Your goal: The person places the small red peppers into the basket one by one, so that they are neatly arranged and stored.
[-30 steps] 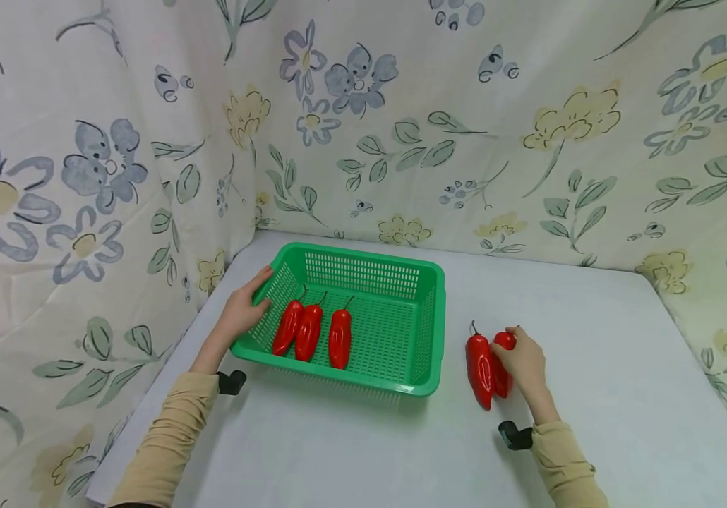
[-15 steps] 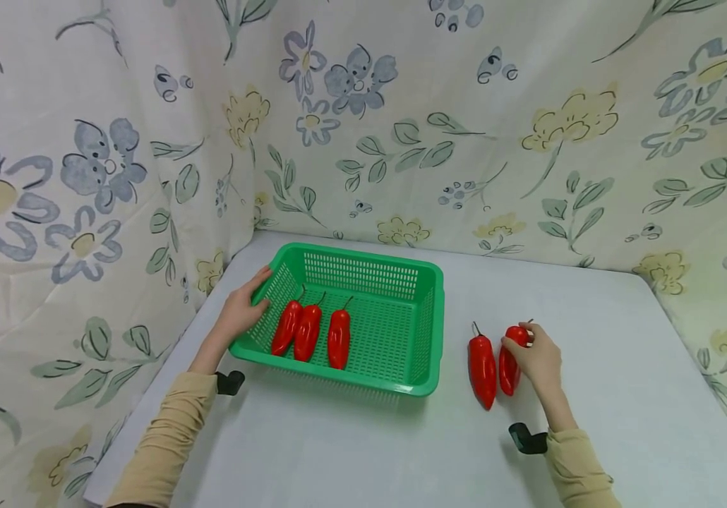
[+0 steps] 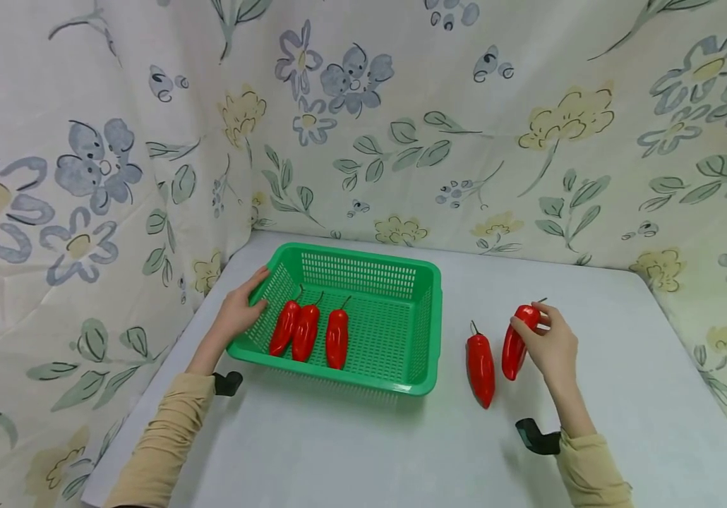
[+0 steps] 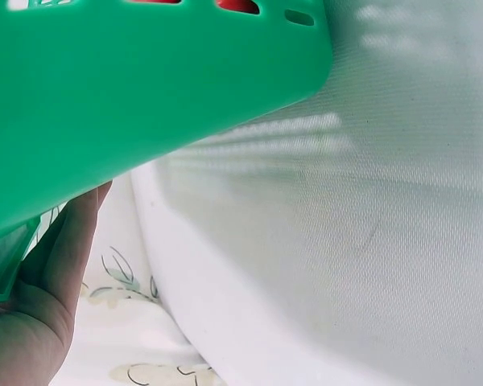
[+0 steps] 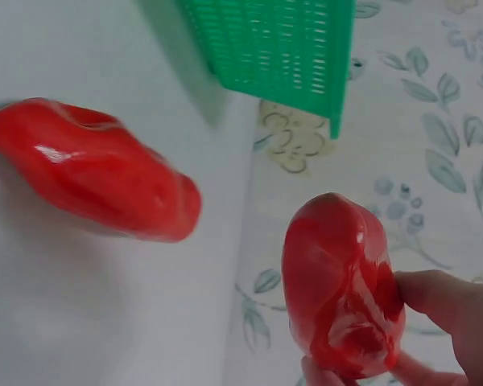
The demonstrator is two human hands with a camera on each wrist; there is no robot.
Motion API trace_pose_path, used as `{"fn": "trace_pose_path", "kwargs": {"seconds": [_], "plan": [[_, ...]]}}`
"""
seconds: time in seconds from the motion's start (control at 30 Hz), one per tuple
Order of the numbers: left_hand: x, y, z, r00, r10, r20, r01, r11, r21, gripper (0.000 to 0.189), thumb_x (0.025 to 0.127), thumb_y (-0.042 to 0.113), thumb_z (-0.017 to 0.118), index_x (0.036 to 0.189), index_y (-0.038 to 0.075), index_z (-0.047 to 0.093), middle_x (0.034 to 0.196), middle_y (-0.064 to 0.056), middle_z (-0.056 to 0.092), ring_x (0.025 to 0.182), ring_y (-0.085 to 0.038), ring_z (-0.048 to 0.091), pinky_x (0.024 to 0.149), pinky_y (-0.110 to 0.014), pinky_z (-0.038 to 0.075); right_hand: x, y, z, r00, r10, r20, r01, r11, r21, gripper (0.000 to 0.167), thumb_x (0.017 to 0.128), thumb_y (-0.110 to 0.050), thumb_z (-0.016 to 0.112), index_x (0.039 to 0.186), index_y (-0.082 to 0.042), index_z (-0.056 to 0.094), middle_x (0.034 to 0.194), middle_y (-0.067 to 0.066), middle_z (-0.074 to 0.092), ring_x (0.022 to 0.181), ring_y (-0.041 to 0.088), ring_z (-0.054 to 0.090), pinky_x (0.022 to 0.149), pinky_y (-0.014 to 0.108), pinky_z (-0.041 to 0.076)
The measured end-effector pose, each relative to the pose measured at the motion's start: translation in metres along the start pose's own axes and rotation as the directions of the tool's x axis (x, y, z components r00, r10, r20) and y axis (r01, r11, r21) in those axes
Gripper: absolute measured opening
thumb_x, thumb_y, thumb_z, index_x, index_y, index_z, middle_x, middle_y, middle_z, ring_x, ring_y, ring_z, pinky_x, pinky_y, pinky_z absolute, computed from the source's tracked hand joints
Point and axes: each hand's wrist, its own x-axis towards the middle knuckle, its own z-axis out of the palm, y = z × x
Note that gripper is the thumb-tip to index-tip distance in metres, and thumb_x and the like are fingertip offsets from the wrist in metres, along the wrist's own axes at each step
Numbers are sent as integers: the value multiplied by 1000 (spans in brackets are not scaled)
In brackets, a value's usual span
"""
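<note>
A red pepper (image 3: 514, 349) with a thin dark stem hangs from my right hand (image 3: 554, 346), pinched near its top between thumb and fingers, above the table. In the right wrist view the thumb and fingertips press this pepper's (image 5: 330, 265) sides. A second red pepper (image 3: 481, 370) lies on the table just left of it. At the left end of a green plastic basket (image 3: 363, 255), my left hand (image 3: 236, 310) holds the rim. Three red peppers lie in the basket's left half, the rightmost one (image 3: 337, 339) slightly apart. The left wrist view shows the basket's outer wall (image 4: 145, 96).
The white table (image 3: 363, 451) has a floral curtain (image 3: 376, 141) along its back and left side. A black wrist mount (image 3: 538, 437) sticks out beside the right sleeve, and another (image 3: 228, 383) beside the left.
My right hand has lifted the pepper off the table and moved it right and up, away from the pepper beside it. The left hand and basket hold still.
</note>
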Motion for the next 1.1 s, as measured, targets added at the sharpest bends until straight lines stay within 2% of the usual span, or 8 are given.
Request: {"fn": "trace_pose_path", "kwargs": {"seconds": [0.13, 0.43, 0.63, 0.83, 1.1], "plan": [[0, 0, 0, 1000, -2, 3, 2, 1000, -4, 62, 89, 3, 54, 148, 11, 35, 157, -5, 27, 141, -37, 28, 109, -56, 31, -2, -9, -5, 1000, -3, -29, 3, 1000, 17, 58, 93, -27, 57, 142, -2, 39, 132, 31, 48, 111, 48, 54, 83, 58, 52], [1, 0, 0, 1000, -4, 6, 4, 1000, -1, 62, 89, 3, 53, 147, 10, 34, 157, -6, 26, 141, -36, 28, 110, -56, 30, -12, -30, -2, 1000, -19, -16, 20, 998, 61, 60, 92, -31, 59, 143, -7, 39, 135, 27, 47, 114, 43, 53, 82, 55, 54], [2, 2, 1, 1000, -2, 9, 2, 1000, -1, 62, 89, 3, 53, 147, 9, 34, 157, -6, 26, 141, -36, 28, 110, -55, 29, -22, -46, 10, 998, -64, 4, 63, 992, 107, 58, 91, -30, 61, 142, -10, 41, 133, 23, 50, 113, 39, 54, 81, 52, 55], [1, 1, 1, 1000, 1, 7, -1, 1000, -2, 62, 89, 3, 53, 147, 9, 34, 157, -5, 27, 141, -37, 29, 110, -55, 30, -32, -61, 23, 996, -78, 34, 72, 985, 157, 59, 90, -32, 62, 141, -13, 41, 135, 18, 51, 112, 35, 55, 84, 52, 54], [1, -1, 1, 1000, -11, 7, 11, 1000, -3, 62, 90, 3, 54, 148, 11, 34, 157, -3, 26, 141, -36, 28, 110, -55, 30, -41, -76, 50, 991, -128, 27, 117, 958, 262, 56, 89, -33, 64, 138, -14, 44, 134, 13, 52, 109, 29, 56, 80, 47, 56]]}}
